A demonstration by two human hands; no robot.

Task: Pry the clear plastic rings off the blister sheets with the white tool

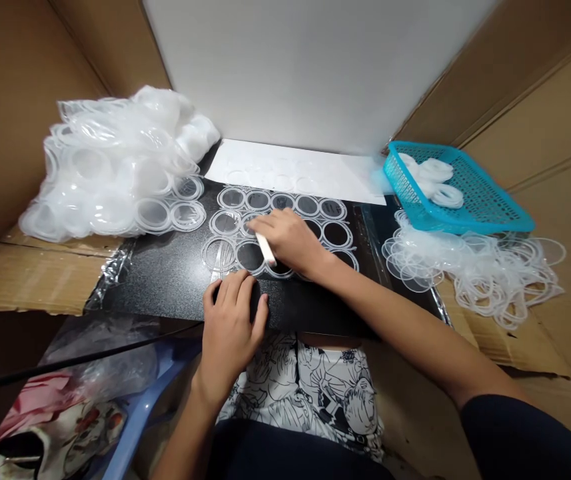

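Note:
A clear plastic sheet of joined rings [245, 227] lies on a black board [165, 273] in front of me. My right hand [292, 240] is closed around a thin white stick [266, 249], whose tip rests on the sheet near its middle rings. My left hand [232, 320] lies with its fingers spread on the board's near edge, just below the sheet. Some rings of the sheet are hidden under my right hand.
A big heap of clear plastic ring sheets [115, 167] lies at the left. A turquoise basket [485, 200] with white round pieces stands at the right, above a pile of loose clear rings [470, 267]. White paper [315, 173] lies behind the board. Cardboard walls surround everything.

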